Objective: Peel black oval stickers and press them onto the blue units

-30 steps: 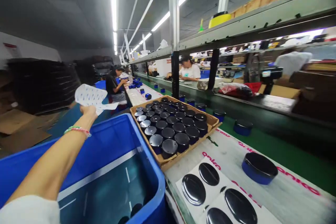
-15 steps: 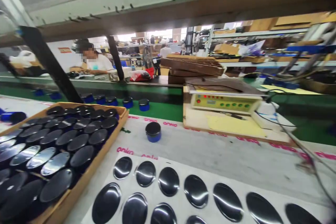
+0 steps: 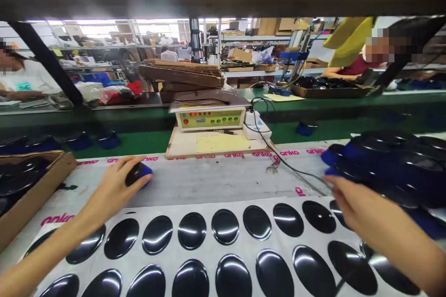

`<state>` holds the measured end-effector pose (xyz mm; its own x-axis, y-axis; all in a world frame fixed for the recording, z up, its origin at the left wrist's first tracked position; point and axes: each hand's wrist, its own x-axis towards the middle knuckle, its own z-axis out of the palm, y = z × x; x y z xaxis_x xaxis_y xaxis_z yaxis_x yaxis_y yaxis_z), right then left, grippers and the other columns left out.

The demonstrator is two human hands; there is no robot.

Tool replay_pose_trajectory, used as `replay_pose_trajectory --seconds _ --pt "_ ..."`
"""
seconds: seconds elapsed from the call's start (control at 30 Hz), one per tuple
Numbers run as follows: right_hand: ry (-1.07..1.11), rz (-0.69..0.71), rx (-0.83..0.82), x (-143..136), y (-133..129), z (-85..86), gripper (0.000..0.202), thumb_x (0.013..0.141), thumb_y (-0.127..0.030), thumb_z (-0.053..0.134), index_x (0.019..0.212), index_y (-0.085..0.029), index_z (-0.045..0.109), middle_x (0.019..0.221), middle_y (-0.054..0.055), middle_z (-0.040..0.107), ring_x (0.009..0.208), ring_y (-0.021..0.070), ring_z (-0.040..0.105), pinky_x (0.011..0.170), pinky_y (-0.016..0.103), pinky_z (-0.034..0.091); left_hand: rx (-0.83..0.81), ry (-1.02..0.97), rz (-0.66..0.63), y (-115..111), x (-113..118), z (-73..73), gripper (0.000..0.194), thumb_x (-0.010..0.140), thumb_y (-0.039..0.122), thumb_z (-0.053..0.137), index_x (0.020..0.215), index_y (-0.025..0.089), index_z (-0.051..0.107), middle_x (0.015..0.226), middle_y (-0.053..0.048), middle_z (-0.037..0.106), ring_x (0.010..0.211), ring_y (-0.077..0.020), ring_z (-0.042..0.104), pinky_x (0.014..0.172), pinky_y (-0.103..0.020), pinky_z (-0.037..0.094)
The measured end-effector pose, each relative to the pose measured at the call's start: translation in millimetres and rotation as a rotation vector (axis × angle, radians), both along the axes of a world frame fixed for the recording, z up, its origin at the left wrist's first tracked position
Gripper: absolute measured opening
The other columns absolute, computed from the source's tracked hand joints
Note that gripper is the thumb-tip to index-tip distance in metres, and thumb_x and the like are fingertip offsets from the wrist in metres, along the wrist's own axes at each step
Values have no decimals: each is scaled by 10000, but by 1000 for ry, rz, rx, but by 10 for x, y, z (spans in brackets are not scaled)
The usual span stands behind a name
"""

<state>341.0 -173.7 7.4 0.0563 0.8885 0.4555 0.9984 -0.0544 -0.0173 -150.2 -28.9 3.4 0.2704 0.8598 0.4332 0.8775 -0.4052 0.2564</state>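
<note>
My left hand point(image 3: 113, 185) is closed over a small round blue can with a black lid point(image 3: 138, 173) on the white table covering. My right hand point(image 3: 351, 206) reaches out at the right, its fingertips at the edge of a blurred pile of blue-and-black cans point(image 3: 390, 167); whether it holds one I cannot tell. Beneath both arms lies a white sheet point(image 3: 240, 243) carrying rows of glossy black oval stickers.
A cardboard tray of black-lidded cans point(image 3: 31, 190) sits at the left. A yellow-green control box point(image 3: 209, 118) on a wooden board stands ahead, with a cable point(image 3: 278, 158) running across the table. A green conveyor point(image 3: 146, 141) carries more cans. Other people work beyond it.
The view swung right from the blue bin and tray to the sticker sheet. My left hand dropped the paper sheet it held up and now grips the lone can; my right hand has appeared.
</note>
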Motion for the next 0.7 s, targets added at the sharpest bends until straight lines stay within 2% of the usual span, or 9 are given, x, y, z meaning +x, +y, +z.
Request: replay_pose_trajectory --seconds 0.07,0.13,0.2,0.23,0.3,0.37,0.43,0.6,0.7 --pt "-242 -90 15 15 0 163 417 878 -229 281 1073 -86 620 907 238 659 766 414 626 550 496 466 22 -33 -139 -173 380 43 447 870 490 521 1244 245 501 1232 -76 509 1141 -273 499 1006 -457 407" --pt "-295 -43 108 -163 -76 215 403 900 -260 281 1064 -74 599 1032 270 616 863 439 597 612 529 465 2 -58 -287 -354 808 48 402 893 400 538 1273 286 473 1265 -58 489 1176 -251 474 1010 -430 416" --pt "-91 178 149 -503 -223 128 284 920 -306 371 1017 -136 577 958 186 639 861 330 630 687 443 516 -47 -81 -416 -495 1183 12 427 895 326 561 1303 311 437 1295 -52 473 1209 -238 446 1026 -417 409" --pt "47 233 78 -699 -309 41 211 907 -331 452 1008 -178 558 900 122 647 800 263 648 646 363 533 -81 -94 -468 -543 1327 -20 466 889 307 576 1324 316 409 1317 -53 458 1229 -235 431 1041 -416 399" --pt "218 310 -90 -1057 -461 -176 272 803 -351 652 1016 -224 540 897 48 639 759 198 654 593 282 542 -153 -137 -536 -600 1511 -99 549 877 301 598 1363 313 344 1365 -64 417 1266 -231 402 1072 -422 372" --pt "331 241 -171 -1292 -546 -372 310 728 -278 728 969 -232 538 898 27 614 765 194 640 605 292 542 -238 -183 -564 -615 1572 -176 572 874 312 604 1370 312 319 1405 -67 373 1295 -223 381 1091 -419 354" --pt "409 175 -225 -1383 -561 -487 273 717 -242 725 911 -231 533 876 23 592 757 203 621 613 323 537 -297 -218 -574 -610 1557 -227 545 879 320 598 1356 321 332 1425 -56 348 1313 -210 368 1101 -402 345" --pt "532 193 -311 -1297 -539 -499 126 812 -264 625 805 -232 504 846 24 571 737 186 593 629 324 532 -322 -223 -588 -597 1474 -239 539 879 338 599 1353 353 341 1435 -26 343 1321 -188 364 1115 -366 330" --pt "554 196 -255 -1249 -579 -483 80 864 -282 580 902 -239 524 903 39 583 801 188 601 661 313 533 -314 -214 -585 -600 1470 -230 541 877 336 603 1351 356 343 1436 -20 349 1323 -186 365 1119 -359 325"
